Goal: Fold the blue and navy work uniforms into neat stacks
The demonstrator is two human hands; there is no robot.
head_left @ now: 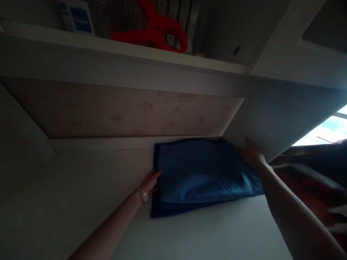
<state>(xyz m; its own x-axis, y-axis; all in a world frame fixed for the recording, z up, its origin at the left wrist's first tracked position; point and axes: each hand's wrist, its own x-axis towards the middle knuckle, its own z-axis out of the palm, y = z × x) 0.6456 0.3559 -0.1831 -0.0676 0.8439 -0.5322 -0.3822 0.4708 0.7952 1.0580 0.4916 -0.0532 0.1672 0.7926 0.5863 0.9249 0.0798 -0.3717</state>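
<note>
A folded blue cloth [200, 173] lies flat on a white shelf board [108, 202], close to the back of the compartment. Its darker lower layer sticks out along the left and front edges. My left hand [151, 182], with bracelets at the wrist, grips the cloth's left edge; some of its fingers are hidden at that edge. At the cloth's far right corner is my right hand [252, 152], its fingers stretched out between the cloth and the side wall. Dim light blurs its fingertips.
An upper shelf [130, 50] runs across above the cloth, with a red plastic-looking object [159, 30] and a white-and-blue box [78, 18] on it. A side panel [273, 112] bounds the right. Floral-patterned backing [151, 112] shows behind. Blurred items and a bright window [322, 131] lie beyond.
</note>
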